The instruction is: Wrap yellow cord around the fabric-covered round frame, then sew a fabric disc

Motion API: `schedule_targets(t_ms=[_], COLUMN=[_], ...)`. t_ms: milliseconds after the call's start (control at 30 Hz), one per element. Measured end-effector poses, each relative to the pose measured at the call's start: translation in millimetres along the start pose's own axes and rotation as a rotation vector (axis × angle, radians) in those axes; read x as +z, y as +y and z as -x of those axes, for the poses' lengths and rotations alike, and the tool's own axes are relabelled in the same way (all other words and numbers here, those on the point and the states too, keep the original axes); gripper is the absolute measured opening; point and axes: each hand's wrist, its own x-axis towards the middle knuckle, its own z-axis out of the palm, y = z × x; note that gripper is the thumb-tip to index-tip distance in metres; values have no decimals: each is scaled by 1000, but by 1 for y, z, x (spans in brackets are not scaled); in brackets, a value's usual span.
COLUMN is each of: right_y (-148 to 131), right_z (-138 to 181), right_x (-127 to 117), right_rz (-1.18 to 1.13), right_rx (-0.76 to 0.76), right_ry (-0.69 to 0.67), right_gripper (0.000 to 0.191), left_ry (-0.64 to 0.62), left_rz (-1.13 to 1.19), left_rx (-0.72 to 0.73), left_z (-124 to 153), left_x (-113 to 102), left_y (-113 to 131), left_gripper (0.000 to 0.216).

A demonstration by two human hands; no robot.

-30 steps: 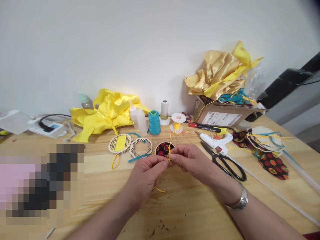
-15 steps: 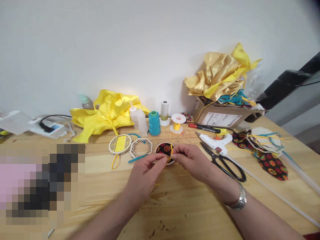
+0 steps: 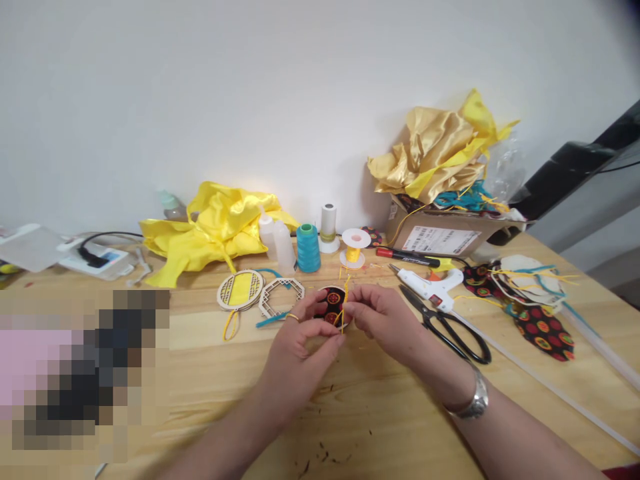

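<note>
My left hand [image 3: 311, 337] pinches the lower end of a yellow cord [image 3: 345, 300] between thumb and index finger. Higher up, the fingertips of my right hand [image 3: 373, 312] are closed on the same cord. Behind the fingers lies a round piece covered in dark fabric with red and orange patterns [image 3: 334, 305], partly hidden by my hands. Left of it are an octagonal wooden lattice frame [image 3: 267, 287] with teal cord and a round lattice frame [image 3: 220, 293] backed in yellow, which has a yellow cord loop [image 3: 230, 327].
Behind stand a teal thread cone [image 3: 308, 250], a yellow cord spool [image 3: 356, 239] and white squeeze bottles [image 3: 284, 248]. To the right lie black scissors [image 3: 463, 337], a white glue gun [image 3: 425, 287] and a marker [image 3: 407, 257]. A cardboard box [image 3: 425, 230] holds fabric; yellow satin [image 3: 215, 223] is at left.
My left hand has moved slightly down and right, its thumb and index finger now at the cord's lower end. The cord stands more upright between my hands.
</note>
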Motion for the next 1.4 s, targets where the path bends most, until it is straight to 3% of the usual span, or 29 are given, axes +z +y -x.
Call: schedule_targets(t_ms=[167, 300, 433, 667, 1000, 1400], right_y=[-8, -10, -6, -5, -8, -9], right_z=[5, 7, 5, 4, 4, 5], right_x=[4, 4, 3, 3, 1, 0], right_rz=[-351, -461, -359, -186, -41, -124], right_rx=[112, 151, 130, 127, 92, 142], right_ry=[-128, -219, -213, -155, -131, -193], right_gripper=[15, 17, 18, 16, 11, 12], left_ry=[-59, -77, -73, -82, -95, -99], left_rz=[-4, -82, -41, 430, 282, 309], left_rx=[16, -4, -46, -244, -358, -389], left_z=[1, 1, 2, -2, -5, -5], left_x=[1, 1, 1, -2, -6, -9], left_y=[0, 4, 8, 8, 7, 8], left_gripper=[13, 14, 12, 10, 13, 12])
